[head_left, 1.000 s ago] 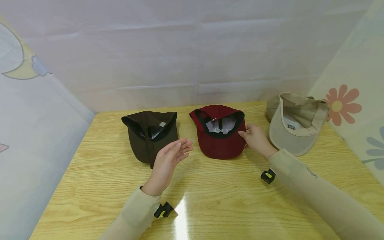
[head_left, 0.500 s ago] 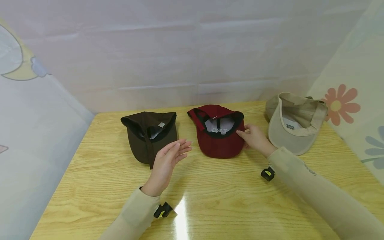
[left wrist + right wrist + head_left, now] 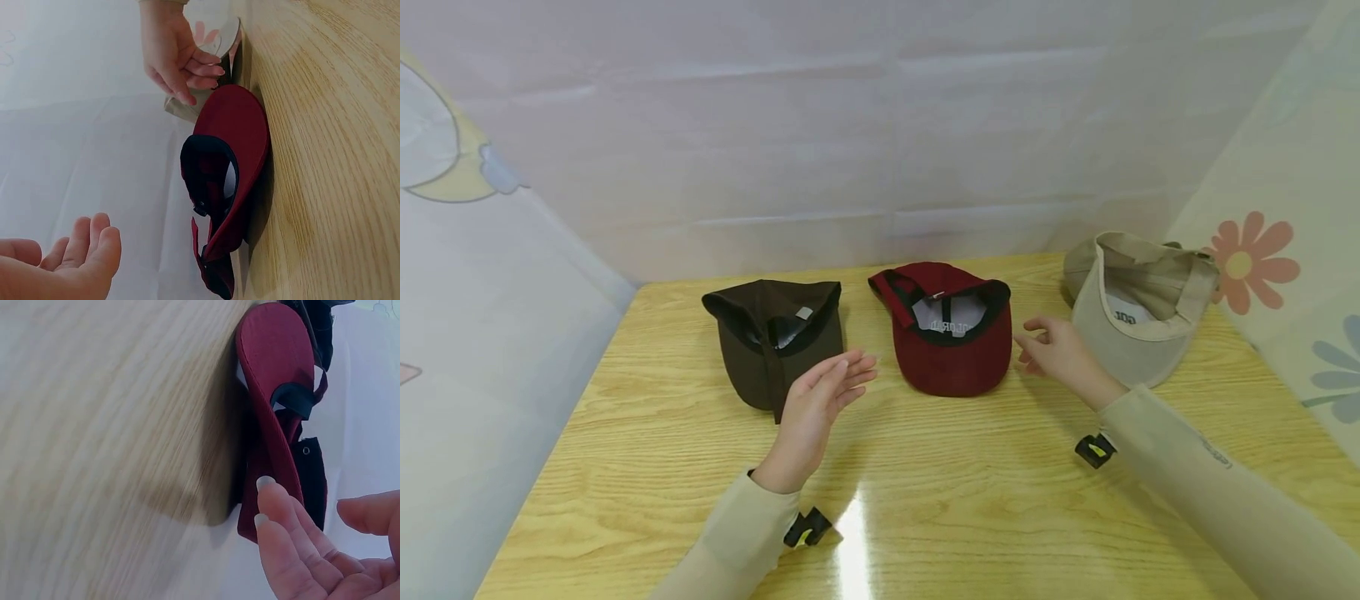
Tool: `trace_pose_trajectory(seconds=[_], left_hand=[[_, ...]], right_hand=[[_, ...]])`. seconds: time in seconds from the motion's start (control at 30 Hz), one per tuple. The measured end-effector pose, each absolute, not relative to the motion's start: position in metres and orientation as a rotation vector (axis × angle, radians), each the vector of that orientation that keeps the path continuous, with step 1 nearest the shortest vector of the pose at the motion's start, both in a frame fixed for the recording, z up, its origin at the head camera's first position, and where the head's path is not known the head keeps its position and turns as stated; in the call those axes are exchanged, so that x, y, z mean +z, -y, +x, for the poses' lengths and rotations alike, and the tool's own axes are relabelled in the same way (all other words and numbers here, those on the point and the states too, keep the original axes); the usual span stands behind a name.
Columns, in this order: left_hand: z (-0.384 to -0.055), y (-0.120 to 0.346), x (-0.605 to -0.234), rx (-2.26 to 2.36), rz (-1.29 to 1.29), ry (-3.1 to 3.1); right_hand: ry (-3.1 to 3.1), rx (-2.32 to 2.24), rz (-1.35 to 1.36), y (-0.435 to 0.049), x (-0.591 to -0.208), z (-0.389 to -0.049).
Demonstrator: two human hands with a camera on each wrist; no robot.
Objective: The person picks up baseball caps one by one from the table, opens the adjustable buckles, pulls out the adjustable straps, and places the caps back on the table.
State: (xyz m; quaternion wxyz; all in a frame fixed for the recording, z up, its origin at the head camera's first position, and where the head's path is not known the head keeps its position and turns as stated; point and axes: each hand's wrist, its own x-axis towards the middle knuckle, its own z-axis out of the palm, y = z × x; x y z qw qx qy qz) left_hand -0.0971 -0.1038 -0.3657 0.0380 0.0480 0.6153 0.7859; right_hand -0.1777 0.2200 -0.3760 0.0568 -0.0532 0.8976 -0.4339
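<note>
A maroon baseball cap (image 3: 955,367) lies upturned toward the back of the wood-grain table (image 3: 962,500), its curved brim facing the person and its crown close to the rear edge. The right hand (image 3: 1060,354) is just beside the brim's right side, thumb parted from loosely bent fingers and nothing gripped; in the right wrist view two fingertips overlap the cap, and whether they touch it cannot be told. The left hand (image 3: 812,408) has its fingers extended together and holds nothing; in the head view it overlaps the brim of the dark brown cap (image 3: 737,367), though contact there cannot be told. That cap's strap (image 3: 773,375) hangs down across its brim. A narrow strip of wood shows between the brown and maroon caps, with the left fingertips reaching over it. The beige cap (image 3: 1135,350) sits near the rear right corner, tipped so its inside faces forward, and the right hand occupies part of the gap between it and the maroon cap. A broad stretch of wood spreads in front of all three brims, between the two sleeves. Behind the table's far edge, a pale wall covering (image 3: 775,150) bounds the space.
</note>
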Motion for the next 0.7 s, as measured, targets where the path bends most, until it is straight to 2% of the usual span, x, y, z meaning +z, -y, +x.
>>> trace_pose_trajectory(seconds=[0.7], left_hand=[[-0.097,0.106,-0.368,2.395,0.123,-1.897]], right_hand=[[-2.866,-1.384,-0.238,-0.252,-0.371,-0.150]])
